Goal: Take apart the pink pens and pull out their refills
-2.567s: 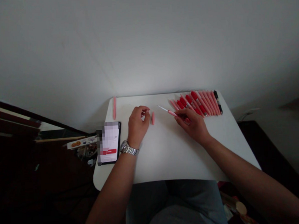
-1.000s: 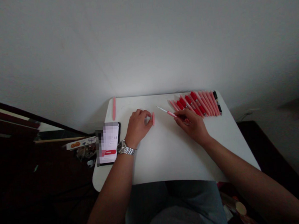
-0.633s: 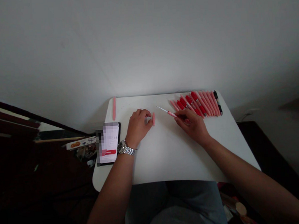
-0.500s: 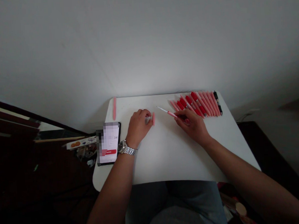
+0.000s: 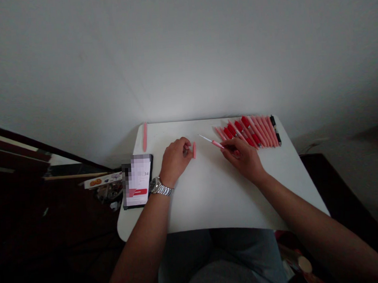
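Observation:
My left hand [image 5: 177, 160] has its fingers curled over the tabletop. At its thumb and fingertips is a short pink pen barrel piece [image 5: 194, 150], which seems pinched there; the exact contact is hard to see. My right hand [image 5: 243, 157] grips an opened pink pen [image 5: 217, 144] between thumb and fingers. A thin pale refill [image 5: 204, 137] sticks out from it, pointing up and left toward the barrel piece. Part of the pen is hidden in my palm. Just beyond my right hand lies a row of pink and red pens [image 5: 260, 131].
The white table [image 5: 211, 199] stands against a pale wall. On its left lie a phone [image 5: 138, 181] with a lit screen and a single pink pen [image 5: 145, 137]. One black pen [image 5: 275, 130] ends the row at the right. A dark surface [image 5: 330, 180] adjoins the table's right.
The fingers of my left hand have curled and shifted slightly, and the gap by the thumb looks darker. My right hand and the pen stay in place.

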A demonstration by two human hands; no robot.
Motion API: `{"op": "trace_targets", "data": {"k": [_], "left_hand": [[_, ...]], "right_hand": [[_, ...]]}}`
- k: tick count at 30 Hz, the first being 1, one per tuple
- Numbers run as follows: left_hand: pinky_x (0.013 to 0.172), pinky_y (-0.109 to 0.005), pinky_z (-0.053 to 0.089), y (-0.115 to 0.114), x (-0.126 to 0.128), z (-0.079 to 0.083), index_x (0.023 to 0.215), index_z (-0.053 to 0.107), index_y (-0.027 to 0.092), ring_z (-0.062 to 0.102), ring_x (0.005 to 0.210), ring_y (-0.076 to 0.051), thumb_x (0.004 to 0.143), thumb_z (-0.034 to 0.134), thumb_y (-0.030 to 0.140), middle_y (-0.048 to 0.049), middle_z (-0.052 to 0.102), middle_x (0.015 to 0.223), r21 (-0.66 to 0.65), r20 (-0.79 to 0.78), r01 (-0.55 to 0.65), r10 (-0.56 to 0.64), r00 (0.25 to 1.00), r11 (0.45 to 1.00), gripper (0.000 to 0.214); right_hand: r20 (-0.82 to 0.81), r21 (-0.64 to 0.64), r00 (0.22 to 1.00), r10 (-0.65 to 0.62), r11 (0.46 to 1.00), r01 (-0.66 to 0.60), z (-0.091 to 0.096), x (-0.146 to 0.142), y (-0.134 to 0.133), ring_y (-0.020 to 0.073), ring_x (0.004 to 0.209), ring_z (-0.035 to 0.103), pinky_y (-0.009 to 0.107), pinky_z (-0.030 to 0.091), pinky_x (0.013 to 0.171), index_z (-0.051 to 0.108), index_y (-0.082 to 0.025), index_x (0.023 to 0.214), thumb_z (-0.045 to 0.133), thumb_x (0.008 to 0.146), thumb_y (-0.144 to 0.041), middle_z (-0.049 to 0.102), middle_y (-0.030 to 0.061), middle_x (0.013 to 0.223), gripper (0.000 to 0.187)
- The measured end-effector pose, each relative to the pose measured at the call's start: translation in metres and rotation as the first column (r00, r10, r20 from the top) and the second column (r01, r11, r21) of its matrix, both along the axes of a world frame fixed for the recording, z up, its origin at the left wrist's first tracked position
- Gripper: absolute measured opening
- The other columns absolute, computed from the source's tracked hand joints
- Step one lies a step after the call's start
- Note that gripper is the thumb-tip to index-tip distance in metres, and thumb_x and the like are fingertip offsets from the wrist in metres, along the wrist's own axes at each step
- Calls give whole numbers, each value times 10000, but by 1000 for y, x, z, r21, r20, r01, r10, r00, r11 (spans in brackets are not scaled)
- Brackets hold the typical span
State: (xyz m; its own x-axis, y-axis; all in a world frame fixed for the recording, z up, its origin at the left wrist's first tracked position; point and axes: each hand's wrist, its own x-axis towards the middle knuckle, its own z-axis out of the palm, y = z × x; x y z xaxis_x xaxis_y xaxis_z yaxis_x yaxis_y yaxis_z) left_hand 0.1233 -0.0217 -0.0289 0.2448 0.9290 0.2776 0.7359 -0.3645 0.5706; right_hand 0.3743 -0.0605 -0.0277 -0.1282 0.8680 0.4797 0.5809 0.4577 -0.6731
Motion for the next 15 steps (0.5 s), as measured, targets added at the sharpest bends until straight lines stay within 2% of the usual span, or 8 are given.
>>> {"op": "trace_targets", "data": {"k": [8, 15], "left_hand": [[784, -305, 499, -1, 1, 0, 1024, 628, 231, 612, 817, -158, 832, 625, 140, -11, 665, 930, -37, 219, -26, 34, 975, 999, 213], [766, -280, 497, 3, 8, 4, 978, 641, 213, 631, 818, -140, 845, 612, 162, -8, 674, 905, -92, 504, 30, 21, 863, 995, 145]], "right_hand": [[3, 6, 1000, 17, 1000, -17, 0, 0, -1, 168, 734, 651, 302, 539, 664, 670, -207, 1040, 624, 957, -303, 695, 45, 867, 134], [0, -11, 999, 36, 999, -36, 1, 0, -1, 172, 746, 651, 308, 536, 670, 668, -208, 1048, 611, 968, -314, 697, 47, 874, 144]]}}
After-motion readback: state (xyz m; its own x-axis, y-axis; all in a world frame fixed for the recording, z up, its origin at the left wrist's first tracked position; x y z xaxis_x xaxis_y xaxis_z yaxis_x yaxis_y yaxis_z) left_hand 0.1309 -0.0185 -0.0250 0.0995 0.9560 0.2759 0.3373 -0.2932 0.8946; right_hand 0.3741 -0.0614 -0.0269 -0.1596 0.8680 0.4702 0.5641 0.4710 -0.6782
